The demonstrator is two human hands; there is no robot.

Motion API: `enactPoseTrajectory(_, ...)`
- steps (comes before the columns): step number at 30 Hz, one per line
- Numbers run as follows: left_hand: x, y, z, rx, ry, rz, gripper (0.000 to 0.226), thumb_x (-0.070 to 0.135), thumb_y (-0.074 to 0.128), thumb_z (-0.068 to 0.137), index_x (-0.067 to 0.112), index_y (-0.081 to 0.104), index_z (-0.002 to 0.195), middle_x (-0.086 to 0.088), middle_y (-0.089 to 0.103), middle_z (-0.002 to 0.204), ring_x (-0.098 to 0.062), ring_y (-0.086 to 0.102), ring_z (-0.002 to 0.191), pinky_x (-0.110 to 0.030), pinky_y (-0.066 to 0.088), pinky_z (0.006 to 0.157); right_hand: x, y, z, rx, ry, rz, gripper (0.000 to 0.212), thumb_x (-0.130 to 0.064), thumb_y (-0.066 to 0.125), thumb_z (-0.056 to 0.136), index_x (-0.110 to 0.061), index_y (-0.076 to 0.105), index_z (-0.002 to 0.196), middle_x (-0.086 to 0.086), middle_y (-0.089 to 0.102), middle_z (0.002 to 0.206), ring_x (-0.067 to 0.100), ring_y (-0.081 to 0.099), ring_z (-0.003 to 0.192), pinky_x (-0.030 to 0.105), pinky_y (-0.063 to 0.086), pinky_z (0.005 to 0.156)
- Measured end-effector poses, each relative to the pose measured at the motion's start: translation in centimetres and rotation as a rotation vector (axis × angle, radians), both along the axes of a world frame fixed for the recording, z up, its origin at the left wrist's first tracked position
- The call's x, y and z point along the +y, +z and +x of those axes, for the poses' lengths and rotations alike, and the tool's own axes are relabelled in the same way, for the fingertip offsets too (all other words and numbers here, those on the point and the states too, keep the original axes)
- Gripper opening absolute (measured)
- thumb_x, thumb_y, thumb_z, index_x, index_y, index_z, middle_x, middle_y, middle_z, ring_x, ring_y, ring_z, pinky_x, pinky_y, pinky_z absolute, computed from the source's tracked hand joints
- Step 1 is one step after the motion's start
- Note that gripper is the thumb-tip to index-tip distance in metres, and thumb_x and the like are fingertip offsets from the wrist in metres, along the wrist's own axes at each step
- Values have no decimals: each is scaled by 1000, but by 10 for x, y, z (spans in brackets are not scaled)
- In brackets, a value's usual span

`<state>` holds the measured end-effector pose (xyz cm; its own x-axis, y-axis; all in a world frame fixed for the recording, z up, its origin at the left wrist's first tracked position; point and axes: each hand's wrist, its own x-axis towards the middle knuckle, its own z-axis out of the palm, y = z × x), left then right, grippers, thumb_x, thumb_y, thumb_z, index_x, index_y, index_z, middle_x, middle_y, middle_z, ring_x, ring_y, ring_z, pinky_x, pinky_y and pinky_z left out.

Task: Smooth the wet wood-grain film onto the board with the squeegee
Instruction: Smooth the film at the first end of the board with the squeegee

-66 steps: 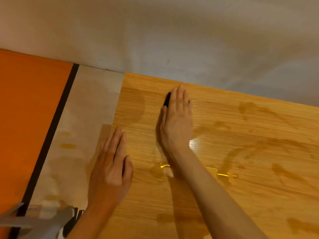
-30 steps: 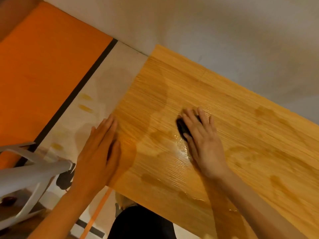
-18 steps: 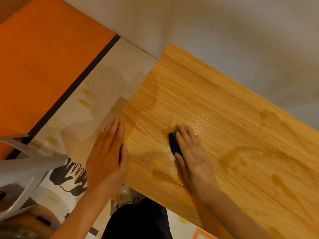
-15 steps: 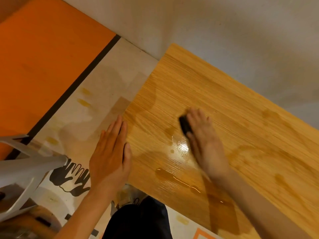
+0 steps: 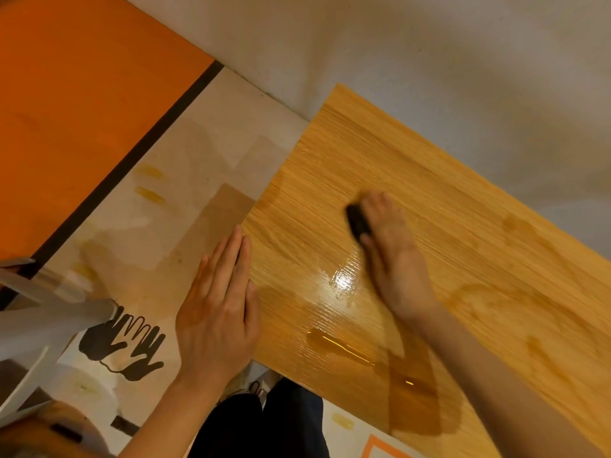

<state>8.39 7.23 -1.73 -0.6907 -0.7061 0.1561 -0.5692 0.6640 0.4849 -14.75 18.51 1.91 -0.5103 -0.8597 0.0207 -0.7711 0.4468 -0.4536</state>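
The squeegee, a small dark block, lies pressed on the film under the right hand, whose grip holds it flat with fingers over its top; the hand is blurred, so the exact finger placement is hard to tell. Just nearer the person than this grip, a bright wet sheen and a bead of water sit on the film, and darker damp patches show to its right and near the front edge. Those suggest the smoothing is only partly done: the far left corner looks flat and matte, while the near and right areas likely need more passes. To the left of the grip, the left hand lies flat and open, holding nothing, across the film's left edge, steadying it on the board beyond.
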Motion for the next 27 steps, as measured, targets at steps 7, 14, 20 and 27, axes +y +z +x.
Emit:
enactPoseTrajectory(7,0,0,0,-10,10,-67,53,18,37,101,1,43,151,-11,40,160,-26,47,142,-38,34,119,-32,-2,7,-37,-155,-47,50,-25,36,106,-11,26,153,4,17,162,18,5,151,40,7,124)
enactPoseTrajectory(14,-1,3,-2,-36,8,-39,53,19,32,103,4,41,153,-9,36,162,-21,35,150,-33,24,125,-36,-6,-34,60,181,9,49,-22,37,104,-6,32,150,9,26,159,22,14,150,41,10,124)
enactPoseTrajectory(20,-2,4,0,-44,7,-29,49,20,35,105,6,45,150,-8,38,161,-19,33,152,-33,20,127,-47,-7,-19,-12,22,-56,52,-26,36,104,-5,29,151,11,21,160,24,10,151,45,12,123)
enactPoseTrajectory(27,-1,8,0,-6,-5,-25,49,17,37,104,3,43,151,-9,41,160,-24,36,150,-45,28,125,-41,-11,-25,42,511,-83,46,-15,46,102,-4,38,146,11,33,156,25,21,148,47,18,122)
